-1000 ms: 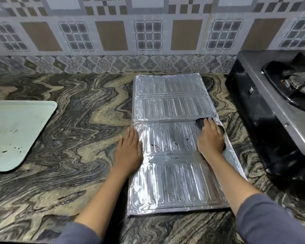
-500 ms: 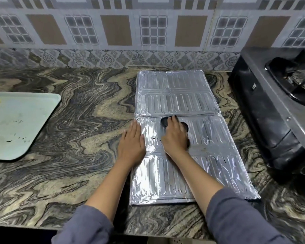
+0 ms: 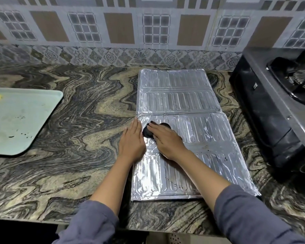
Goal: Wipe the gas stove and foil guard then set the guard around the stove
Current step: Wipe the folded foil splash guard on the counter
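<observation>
Two hands were in view, the left hand (image 3: 131,140) and the right hand (image 3: 166,138), each with a grey sleeve behind it, two sleeves in all. One foil guard (image 3: 180,131) lay on the one counter (image 3: 74,138), and it showed two hinged panels, each with two rows of ribs. There was one dark cloth (image 3: 148,130), one gas stove (image 3: 278,110) with one burner visible, and one pale tray (image 3: 19,120).
</observation>
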`<state>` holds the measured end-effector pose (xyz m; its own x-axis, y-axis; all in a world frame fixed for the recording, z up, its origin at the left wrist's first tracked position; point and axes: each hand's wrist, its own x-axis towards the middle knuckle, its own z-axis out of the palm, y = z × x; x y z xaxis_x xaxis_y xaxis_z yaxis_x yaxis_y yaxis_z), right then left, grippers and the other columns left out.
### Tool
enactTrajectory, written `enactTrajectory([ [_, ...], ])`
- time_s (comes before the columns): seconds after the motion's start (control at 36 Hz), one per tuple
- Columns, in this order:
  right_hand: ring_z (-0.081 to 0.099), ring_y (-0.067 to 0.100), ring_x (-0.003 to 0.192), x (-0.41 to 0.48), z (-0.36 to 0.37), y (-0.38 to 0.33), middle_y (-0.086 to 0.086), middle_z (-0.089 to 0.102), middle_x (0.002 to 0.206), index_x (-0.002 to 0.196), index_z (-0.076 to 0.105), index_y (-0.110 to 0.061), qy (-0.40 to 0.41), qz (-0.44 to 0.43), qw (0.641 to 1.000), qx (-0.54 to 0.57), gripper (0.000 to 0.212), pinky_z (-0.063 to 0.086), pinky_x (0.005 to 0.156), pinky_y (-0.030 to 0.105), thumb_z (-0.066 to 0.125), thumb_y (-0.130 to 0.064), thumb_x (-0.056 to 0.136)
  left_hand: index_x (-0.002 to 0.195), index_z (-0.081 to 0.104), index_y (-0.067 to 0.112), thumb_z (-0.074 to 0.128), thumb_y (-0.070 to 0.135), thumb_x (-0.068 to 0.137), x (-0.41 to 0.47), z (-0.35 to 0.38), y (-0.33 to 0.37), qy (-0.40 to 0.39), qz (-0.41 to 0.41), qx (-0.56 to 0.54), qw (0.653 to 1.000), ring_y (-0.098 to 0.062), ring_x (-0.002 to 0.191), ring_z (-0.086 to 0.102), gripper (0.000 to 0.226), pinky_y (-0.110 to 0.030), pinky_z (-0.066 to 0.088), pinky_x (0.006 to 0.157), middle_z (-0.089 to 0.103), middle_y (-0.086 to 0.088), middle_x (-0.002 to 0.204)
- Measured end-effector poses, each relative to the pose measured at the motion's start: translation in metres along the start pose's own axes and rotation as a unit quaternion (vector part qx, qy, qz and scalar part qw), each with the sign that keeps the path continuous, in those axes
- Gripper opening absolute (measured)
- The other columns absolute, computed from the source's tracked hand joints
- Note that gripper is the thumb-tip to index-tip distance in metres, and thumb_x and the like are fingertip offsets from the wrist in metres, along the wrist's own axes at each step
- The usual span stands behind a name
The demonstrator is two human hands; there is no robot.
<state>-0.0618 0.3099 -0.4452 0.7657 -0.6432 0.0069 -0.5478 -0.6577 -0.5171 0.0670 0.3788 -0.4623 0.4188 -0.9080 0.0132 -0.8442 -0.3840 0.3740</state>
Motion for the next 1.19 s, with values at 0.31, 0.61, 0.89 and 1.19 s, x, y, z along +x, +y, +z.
enactTrajectory([
  [0.31,0.039,0.014,0.135,-0.026,0.002,0.002,-0.010,0.045,0.145,0.135,0.048,-0.024,-0.005,-0.041,0.999,0.025,0.040,0.029,0.112,0.032,0.040,-0.018,0.096,0.149,0.007,0.015,0.018,0.026,0.101,0.000,-0.001,-0.004,-0.005,0.009,0.007,1.000,-0.008,0.146,-0.001,0.051,-0.029,0.000,0.118,-0.002,0.002,0.159],
  [0.61,0.032,0.009,0.138,-0.055,-0.008,0.021,-0.012,0.036,0.149,0.139,0.040,-0.026,0.015,0.007,1.000,0.000,0.042,0.025,0.112,0.032,0.036,-0.020,0.098,0.149,0.008,0.014,0.018,0.026,0.101,0.000,0.001,-0.005,-0.009,0.015,0.009,1.000,-0.009,0.146,0.000,0.051,-0.029,0.000,0.118,-0.002,0.001,0.159],
  [0.89,0.024,0.014,0.142,-0.091,-0.035,0.064,-0.007,0.025,0.155,0.145,0.028,-0.021,0.084,0.173,0.980,-0.045,0.046,0.024,0.114,0.034,0.029,-0.020,0.099,0.149,0.009,0.015,0.017,0.027,0.100,-0.001,0.002,-0.004,-0.009,0.017,0.007,1.000,-0.009,0.146,0.000,0.051,-0.030,0.000,0.117,-0.001,0.001,0.159],
  [1.19,0.014,0.019,0.145,-0.111,-0.038,0.076,-0.007,0.014,0.158,0.147,0.019,-0.022,0.110,0.279,0.952,-0.061,0.048,0.024,0.116,0.042,0.025,-0.025,0.099,0.146,0.020,0.007,0.027,0.027,0.100,-0.009,-0.006,0.006,0.057,0.020,0.046,0.997,-0.020,0.146,0.011,0.051,-0.034,0.006,0.119,0.015,-0.009,0.157],
])
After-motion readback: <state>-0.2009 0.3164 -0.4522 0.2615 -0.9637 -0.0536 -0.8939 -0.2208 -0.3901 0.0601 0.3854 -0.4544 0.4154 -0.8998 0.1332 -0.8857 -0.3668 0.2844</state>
